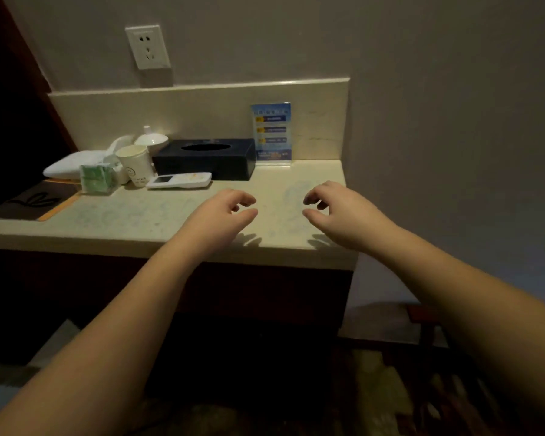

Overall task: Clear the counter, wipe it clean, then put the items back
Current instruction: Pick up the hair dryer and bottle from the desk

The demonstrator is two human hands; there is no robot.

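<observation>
Pale stone counter (132,221) — smooth, mottled — beneath two empty, curled hands.

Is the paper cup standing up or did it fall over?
Standing up. The paper cup sits on its base on the counter, its open rim facing upward.

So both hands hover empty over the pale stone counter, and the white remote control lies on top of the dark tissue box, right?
Not quite. The head view shows the white remote control lying on the pale stone counter, in front of the dark tissue box, not on top. The left hand and right hand do hover empty.
</observation>
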